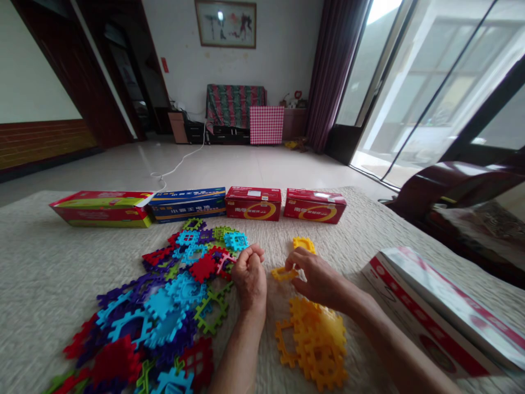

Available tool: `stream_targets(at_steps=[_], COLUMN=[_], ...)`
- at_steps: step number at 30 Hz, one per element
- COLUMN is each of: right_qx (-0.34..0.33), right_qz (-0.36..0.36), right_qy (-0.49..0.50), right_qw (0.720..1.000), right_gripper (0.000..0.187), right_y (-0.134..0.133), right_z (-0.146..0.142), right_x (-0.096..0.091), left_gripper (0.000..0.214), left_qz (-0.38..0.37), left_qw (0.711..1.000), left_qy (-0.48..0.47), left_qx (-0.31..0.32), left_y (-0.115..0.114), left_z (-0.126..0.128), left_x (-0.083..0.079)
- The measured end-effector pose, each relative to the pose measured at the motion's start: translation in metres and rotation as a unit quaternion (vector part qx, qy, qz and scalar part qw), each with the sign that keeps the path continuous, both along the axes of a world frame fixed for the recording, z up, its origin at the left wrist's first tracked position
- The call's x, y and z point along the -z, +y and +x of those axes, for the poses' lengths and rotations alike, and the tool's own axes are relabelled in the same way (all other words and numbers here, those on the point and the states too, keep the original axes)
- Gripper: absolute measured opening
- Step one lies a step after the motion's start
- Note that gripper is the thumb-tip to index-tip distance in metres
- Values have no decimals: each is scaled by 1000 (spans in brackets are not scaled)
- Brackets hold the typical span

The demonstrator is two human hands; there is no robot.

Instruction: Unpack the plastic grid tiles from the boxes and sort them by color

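**Yellow piece [279, 274] found pinched in right hand [314, 276]; left hand [250, 276] closed**

The work surface is covered with a pale textured cover [36, 262]. Along its far edge a row is formed by a red-and-green box [104, 210], a blue box [188, 205], a left red box [253, 205] and a right red box [315, 207]. At the right a larger white-and-red box [435, 314] is noted. Beyond, a tiled floor [246, 167] is crossed by a white cord [180, 162]. Against the far wall, a low cabinet is partly draped with a striped cloth [235, 104] and a checked cloth [266, 126]; a framed picture [225, 23] is hung above. Glass doors are flanked by a purple curtain [334, 65].

The yellow piece is held at its right end between the right thumb and fingers, which are brought together on it; whether it is lifted clear of the cover cannot be told. It is located between a further yellow piece [302, 242], beyond, and a yellow pile [324, 323], nearer. The left fingers are curled into the palm; whether anything is enclosed cannot be told. That hand is positioned just beside the right side of a mixed-colour pile [178, 290].
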State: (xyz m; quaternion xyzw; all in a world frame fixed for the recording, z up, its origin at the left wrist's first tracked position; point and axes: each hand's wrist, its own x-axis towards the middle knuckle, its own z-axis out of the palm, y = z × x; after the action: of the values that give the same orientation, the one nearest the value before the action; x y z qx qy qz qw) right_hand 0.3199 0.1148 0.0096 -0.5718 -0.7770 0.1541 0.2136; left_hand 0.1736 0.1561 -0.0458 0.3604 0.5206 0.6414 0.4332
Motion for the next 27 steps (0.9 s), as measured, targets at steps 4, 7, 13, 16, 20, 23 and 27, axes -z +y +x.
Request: stream_targets(at_steps=[4,7,13,16,20,23,27], right_qx=[-64,-96,-118,-96,-89,-68,30], right_qz=[-6,-9,-27,-25,-21,35,148], right_qy=[-7,-8,-11,-13,-6,17,27], right_qw=[998,995,993,995,996,997,988], right_gripper=[42,40,32,29,30,39,38], right_y=[-4,-4,-4,-5,-4,2,15], right_z=[-2,-4,-3,-4,-2,7,29], right_x=[6,7,3,2,2,3,12], left_gripper=[23,22,22,23,23,23,23], left_qz=[1,-3,0,1,1,7,-1], left_qw=[1000,1000,1000,1000,1000,1000,1000], left_qy=[4,9,17,16,10,11,9], left_qx=[6,5,10,8,11,14,18], left_y=[0,0,2,1,1,1,2], left_z=[0,0,0,0,0,0,1], left_x=[0,0,2,1,1,3,4])
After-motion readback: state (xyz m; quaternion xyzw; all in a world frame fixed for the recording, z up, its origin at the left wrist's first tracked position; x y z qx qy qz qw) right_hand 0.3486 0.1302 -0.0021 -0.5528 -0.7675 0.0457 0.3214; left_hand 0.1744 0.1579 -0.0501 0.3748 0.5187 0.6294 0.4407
